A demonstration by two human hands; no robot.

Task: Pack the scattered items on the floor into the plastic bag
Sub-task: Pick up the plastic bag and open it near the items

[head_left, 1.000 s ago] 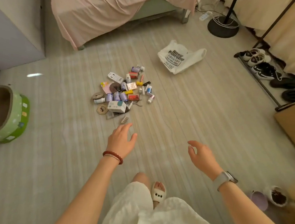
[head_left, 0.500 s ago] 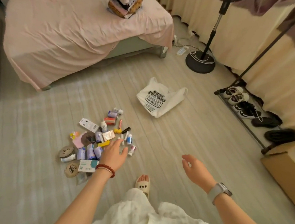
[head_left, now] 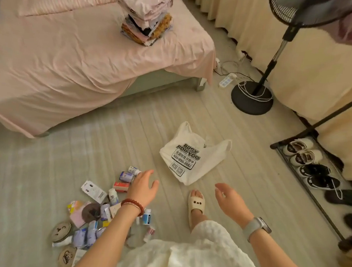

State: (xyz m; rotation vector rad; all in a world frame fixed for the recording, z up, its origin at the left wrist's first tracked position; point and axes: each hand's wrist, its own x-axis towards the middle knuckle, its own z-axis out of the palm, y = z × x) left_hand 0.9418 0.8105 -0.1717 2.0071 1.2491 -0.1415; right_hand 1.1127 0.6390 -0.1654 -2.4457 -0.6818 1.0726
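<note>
Two hands, both empty with fingers loosely spread: left hand (head_left: 143,187) above scattered items (head_left: 101,209) heaped on floor (head_left: 30,185), right hand (head_left: 228,201) raised near sandalled foot (head_left: 195,204); white plastic bag (head_left: 192,155) flat on floor just beyond, apart from heap.

Dim warm indoor light, soft shadows, slight motion blur, wide-angle bending at edges, faint sheen on floor (head_left: 41,175)
</note>
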